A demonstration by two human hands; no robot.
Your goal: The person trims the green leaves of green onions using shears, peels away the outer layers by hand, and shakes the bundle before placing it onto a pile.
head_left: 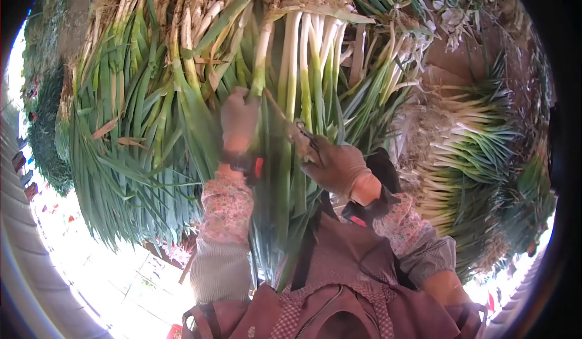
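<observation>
My gloved left hand [238, 119] is closed around the green part of a leek-like scallion [262, 51], whose white stalk points up and away from me. Its long leaves hang down toward my lap. A little to the right, my gloved right hand [337, 168] is closed on a brownish withered leaf [290, 124]. That strip stretches from my right fingers to the scallion beside my left hand. Just behind lie more white-stemmed scallions [310, 60], side by side with roots away from me.
A thick pile of scallions [130, 108] with long green leaves spreads on the left. At the right lies another stack of scallions [451, 169], white ends facing left. Dry husks and root scraps [418, 117] litter the ground between. My apron [339, 254] covers my lap.
</observation>
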